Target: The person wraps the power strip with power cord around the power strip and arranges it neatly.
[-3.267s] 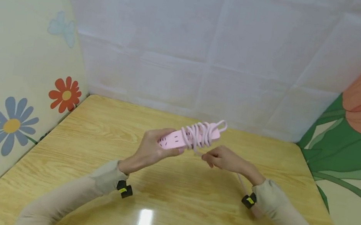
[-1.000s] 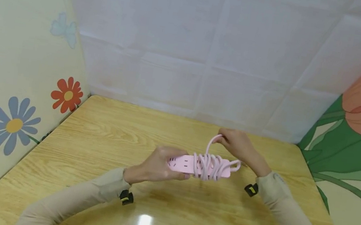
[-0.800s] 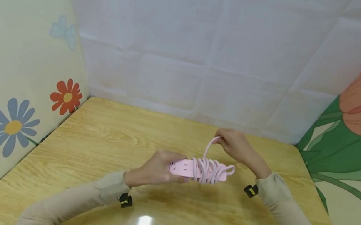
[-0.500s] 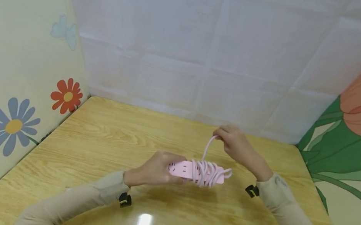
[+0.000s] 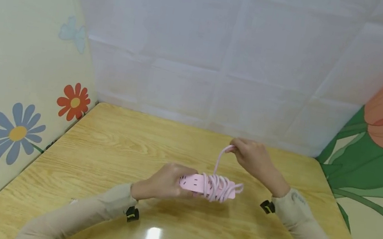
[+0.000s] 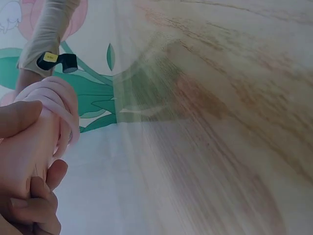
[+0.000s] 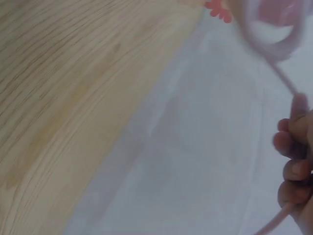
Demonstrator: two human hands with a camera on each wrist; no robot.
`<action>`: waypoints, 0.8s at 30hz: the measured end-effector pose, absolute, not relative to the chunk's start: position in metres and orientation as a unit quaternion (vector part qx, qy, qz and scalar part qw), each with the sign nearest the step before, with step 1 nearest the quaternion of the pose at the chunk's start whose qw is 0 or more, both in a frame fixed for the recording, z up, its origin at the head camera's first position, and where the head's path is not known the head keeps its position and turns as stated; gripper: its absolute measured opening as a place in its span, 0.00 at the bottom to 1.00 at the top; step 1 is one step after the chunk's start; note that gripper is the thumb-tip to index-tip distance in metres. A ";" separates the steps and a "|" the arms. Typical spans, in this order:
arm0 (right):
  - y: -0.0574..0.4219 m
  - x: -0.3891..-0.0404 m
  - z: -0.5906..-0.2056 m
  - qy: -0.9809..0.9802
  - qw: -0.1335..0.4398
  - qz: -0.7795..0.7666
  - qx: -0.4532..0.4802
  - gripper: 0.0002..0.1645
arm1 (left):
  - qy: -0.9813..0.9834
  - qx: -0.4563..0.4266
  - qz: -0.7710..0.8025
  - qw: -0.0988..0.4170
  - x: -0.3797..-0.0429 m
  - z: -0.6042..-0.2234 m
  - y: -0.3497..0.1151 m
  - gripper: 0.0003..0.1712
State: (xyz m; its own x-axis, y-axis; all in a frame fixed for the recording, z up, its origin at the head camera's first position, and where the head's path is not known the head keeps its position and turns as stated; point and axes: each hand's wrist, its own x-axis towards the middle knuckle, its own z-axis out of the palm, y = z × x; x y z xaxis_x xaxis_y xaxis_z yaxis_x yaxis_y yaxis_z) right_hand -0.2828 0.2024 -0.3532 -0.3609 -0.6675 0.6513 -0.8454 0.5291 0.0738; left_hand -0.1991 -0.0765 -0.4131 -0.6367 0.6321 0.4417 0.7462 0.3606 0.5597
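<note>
A pink power strip (image 5: 191, 182) is held above the table by my left hand (image 5: 165, 181), which grips its left end. Pale pink cord (image 5: 217, 188) wraps several times round the strip's right half, and a small loop sticks out past that end. Behind the strip, my right hand (image 5: 253, 159) pinches a stretch of the cord that rises from the windings. In the left wrist view, thumb and curled fingers (image 6: 36, 208) close round the strip. The right wrist view has the cord running through the curled fingers (image 7: 293, 171) and out below them.
The wood-grain table (image 5: 118, 137) lies under both hands. A white cloth wall (image 5: 173, 42) stands at the back, with flower-printed panels (image 5: 28, 70) at left and right. Each wrist wears a small black camera (image 5: 268, 207).
Earlier the strip tilted upward, with my right hand on its near side. My right hand has since moved behind it with the cord. The strip is now lower and nearly level.
</note>
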 end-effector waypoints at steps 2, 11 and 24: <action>0.199 -0.278 -0.349 -0.813 0.312 0.144 0.469 0.03 | -0.829 -0.411 -0.372 0.075 -0.201 -0.414 -0.077 0.25; 0.192 -0.270 -0.348 -0.797 0.320 0.103 0.503 0.20 | -0.852 -0.382 -0.353 0.054 -0.208 -0.419 -0.079 0.25; 0.191 -0.270 -0.351 -0.786 0.367 0.092 0.489 0.21 | -0.856 -0.387 -0.339 0.041 -0.205 -0.421 -0.076 0.24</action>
State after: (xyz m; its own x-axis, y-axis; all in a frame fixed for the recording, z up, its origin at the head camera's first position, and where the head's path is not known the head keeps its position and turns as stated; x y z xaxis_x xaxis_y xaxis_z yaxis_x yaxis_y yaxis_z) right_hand -0.2700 0.1907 -0.3513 -0.2521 -0.7016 0.6665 -0.8367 0.5041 0.2141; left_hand -0.2049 -0.0761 -0.4214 -0.6970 0.6355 0.3321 0.6907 0.4704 0.5492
